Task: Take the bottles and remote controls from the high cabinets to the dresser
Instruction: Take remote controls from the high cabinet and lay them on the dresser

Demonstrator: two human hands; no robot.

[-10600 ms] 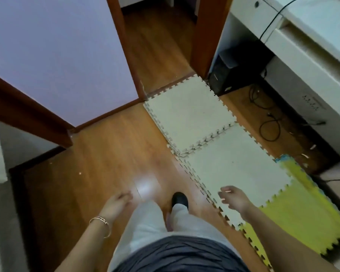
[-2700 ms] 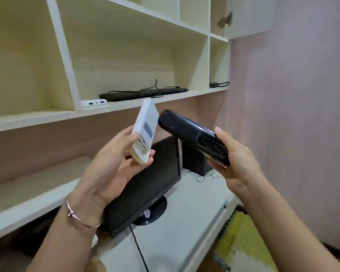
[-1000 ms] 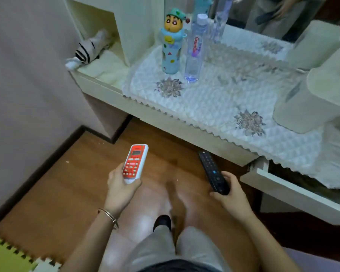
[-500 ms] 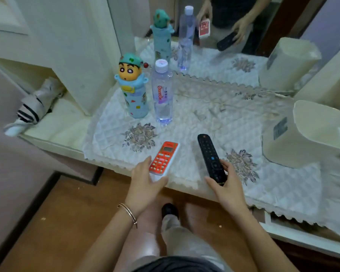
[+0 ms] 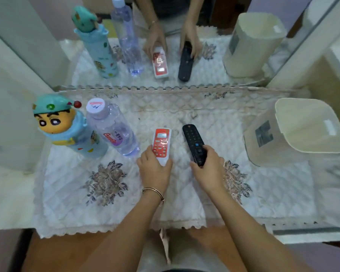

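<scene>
My left hand (image 5: 155, 169) grips the red remote (image 5: 161, 143), my right hand (image 5: 208, 169) the black remote (image 5: 193, 142); 2 light, rigid, slick bars right of the clear bottle (image 5: 114, 132), pinched by their near ends

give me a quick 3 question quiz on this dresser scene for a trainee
1. True or false: the black remote lies to the right of the orange remote.
2. Which hand grips the orange remote?
A. left hand
B. right hand
3. What stands directly beside the clear water bottle, on its left?

Key:
1. True
2. A
3. The cartoon-character bottle; both stand upright on the quilted cloth, left of the remotes.
</scene>
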